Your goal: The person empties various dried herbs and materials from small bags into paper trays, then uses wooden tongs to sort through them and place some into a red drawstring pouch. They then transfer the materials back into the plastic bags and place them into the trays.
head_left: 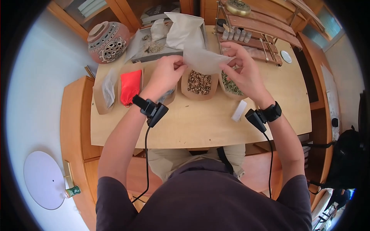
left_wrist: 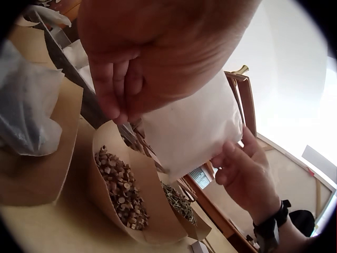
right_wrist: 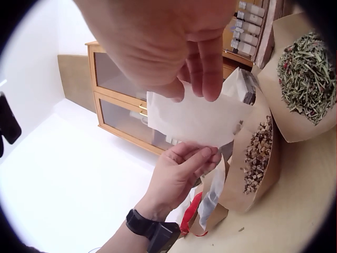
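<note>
A thin white pouch (head_left: 205, 61) is held up between both hands, above paper trays of dried herbs. My left hand (head_left: 166, 74) pinches its left edge between thumb and fingers. At the opposite edge, the thumb and fingers of my right hand (head_left: 246, 74) grip the pouch, as the left wrist view shows. Brown chopped pieces fill one kraft-paper tray (left_wrist: 152, 208) below. Beside it, another paper tray (right_wrist: 287, 129) contains green, needle-like herb (right_wrist: 308, 79). Part of the green herb is hidden behind my right hand in the head view.
Left on the table lie a red pouch (head_left: 130, 85) and clear plastic packets (head_left: 109, 89) in paper trays. Behind them stand a patterned pot (head_left: 109, 42) and a grey tray (head_left: 148, 57) with white bags. A wooden rack (head_left: 262, 54) holds small bottles. A white block (head_left: 239, 111) lies in front.
</note>
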A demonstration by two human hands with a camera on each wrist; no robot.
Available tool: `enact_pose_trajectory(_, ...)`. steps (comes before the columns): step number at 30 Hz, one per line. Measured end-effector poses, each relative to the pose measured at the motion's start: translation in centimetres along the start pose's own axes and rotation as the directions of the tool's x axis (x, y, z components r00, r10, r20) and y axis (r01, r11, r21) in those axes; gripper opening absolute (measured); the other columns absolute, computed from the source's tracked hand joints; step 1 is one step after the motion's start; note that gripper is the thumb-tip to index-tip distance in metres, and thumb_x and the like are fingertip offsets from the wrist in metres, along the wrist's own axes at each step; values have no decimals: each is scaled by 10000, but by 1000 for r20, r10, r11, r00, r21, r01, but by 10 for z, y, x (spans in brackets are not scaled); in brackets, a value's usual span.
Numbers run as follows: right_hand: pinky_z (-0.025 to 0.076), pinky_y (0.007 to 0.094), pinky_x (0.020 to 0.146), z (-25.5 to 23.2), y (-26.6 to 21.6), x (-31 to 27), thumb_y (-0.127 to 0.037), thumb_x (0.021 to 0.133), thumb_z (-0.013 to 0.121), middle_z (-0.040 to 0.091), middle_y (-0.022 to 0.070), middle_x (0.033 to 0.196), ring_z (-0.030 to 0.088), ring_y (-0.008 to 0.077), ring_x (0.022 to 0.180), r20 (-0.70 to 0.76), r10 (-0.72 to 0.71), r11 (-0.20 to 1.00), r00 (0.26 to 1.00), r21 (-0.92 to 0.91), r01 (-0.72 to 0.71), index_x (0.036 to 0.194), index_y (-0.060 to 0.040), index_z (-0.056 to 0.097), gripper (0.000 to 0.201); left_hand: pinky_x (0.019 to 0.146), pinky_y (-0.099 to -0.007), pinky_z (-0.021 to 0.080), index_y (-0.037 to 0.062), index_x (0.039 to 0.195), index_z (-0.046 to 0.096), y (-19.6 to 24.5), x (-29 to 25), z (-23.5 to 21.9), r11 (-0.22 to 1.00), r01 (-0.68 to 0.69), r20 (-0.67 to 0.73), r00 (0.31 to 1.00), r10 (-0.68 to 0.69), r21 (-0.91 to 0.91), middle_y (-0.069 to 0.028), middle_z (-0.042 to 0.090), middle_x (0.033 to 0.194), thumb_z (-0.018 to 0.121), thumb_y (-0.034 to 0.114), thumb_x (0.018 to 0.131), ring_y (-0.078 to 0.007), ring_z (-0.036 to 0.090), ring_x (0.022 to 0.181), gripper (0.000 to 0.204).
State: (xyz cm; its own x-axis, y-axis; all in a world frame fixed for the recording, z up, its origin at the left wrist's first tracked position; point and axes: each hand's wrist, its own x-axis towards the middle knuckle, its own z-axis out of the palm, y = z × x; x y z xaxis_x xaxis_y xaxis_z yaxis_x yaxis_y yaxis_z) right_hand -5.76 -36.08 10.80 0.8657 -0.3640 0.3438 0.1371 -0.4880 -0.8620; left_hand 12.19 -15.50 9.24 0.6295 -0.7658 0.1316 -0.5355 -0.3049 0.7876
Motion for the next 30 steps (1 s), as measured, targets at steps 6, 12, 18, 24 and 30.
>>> enact_pose_trajectory(6, 554, 356, 714, 0, 22, -1, -126, 942, 740, 733, 107, 980, 685, 189, 766, 85, 150, 945, 985, -306, -118, 1179, -9, 709, 266, 818, -291, 564, -54, 1129, 733, -8, -5, -3, 995, 60, 0, 998, -60, -76, -103, 781, 983, 740, 117, 957, -141, 725, 869, 243)
enact_pose_trajectory(12, 549, 419, 742, 6, 22, -2, -181, 959, 701, 746, 188, 964, 686, 327, 790, 91, 123, 956, 988, -278, -93, 1048, 8, 737, 212, 776, -272, 561, -43, 1126, 714, -17, -8, 7, 963, 113, 18, 993, -112, -244, -88, 766, 914, 748, 55, 930, -125, 711, 824, 222)
enact_pose_trajectory(18, 536, 394, 711, 11, 5, -2, -182, 980, 671, 743, 152, 969, 683, 268, 761, 11, 72, 980, 997, -186, -68, 1057, 3, 721, 206, 780, -269, 558, -36, 1136, 703, -7, -11, 14, 945, 114, 19, 993, -113, -308, -90, 769, 929, 746, 46, 935, -117, 712, 832, 222)
enact_pose_trajectory(24, 544, 345, 699, 14, 3, -3, -161, 995, 675, 747, 107, 977, 702, 194, 769, -44, 40, 998, 998, -38, -41, 1112, 6, 684, 204, 798, -270, 568, -37, 1228, 681, -12, -14, 15, 916, 211, 113, 977, -183, -343, -115, 783, 1005, 726, 30, 948, -138, 744, 890, 292)
enact_pose_trajectory(30, 578, 282, 727, 14, -3, 2, -81, 983, 717, 732, 68, 995, 729, 139, 833, -18, 159, 935, 987, 324, -145, 1118, 15, 664, 174, 817, -277, 593, -28, 1356, 591, 2, -22, 13, 787, 309, 235, 948, -212, -535, -134, 779, 1048, 718, 23, 961, -172, 757, 935, 418)
